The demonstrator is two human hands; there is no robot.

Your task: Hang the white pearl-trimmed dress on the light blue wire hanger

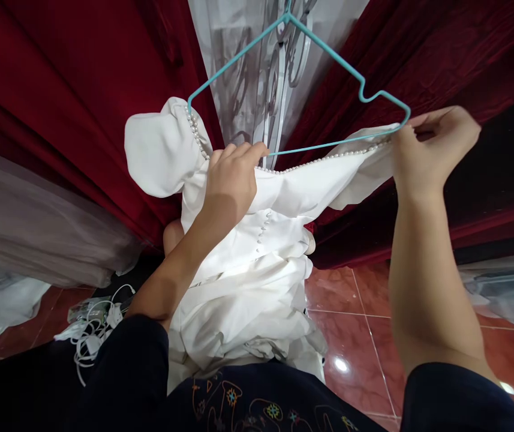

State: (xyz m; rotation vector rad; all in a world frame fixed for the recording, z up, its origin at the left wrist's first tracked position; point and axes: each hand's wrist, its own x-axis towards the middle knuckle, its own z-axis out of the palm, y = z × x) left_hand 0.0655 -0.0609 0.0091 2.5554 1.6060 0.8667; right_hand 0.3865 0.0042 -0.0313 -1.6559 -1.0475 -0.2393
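Note:
A white dress with a pearl-trimmed neckline and a row of small buttons hangs in front of me, partly on a teal wire hanger. My left hand is closed on the dress fabric at the middle of the neckline, just under the hanger's bottom bar. My right hand pinches the dress's right shoulder edge against the hanger's right end. The left puffed sleeve sits over the hanger's left end. The skirt bunches down toward my lap.
Dark red velvet curtains hang on both sides, with sheer white fabric between them. The floor is glossy red tile. A tangle of white cables lies at lower left. Pale fabric lies at the left.

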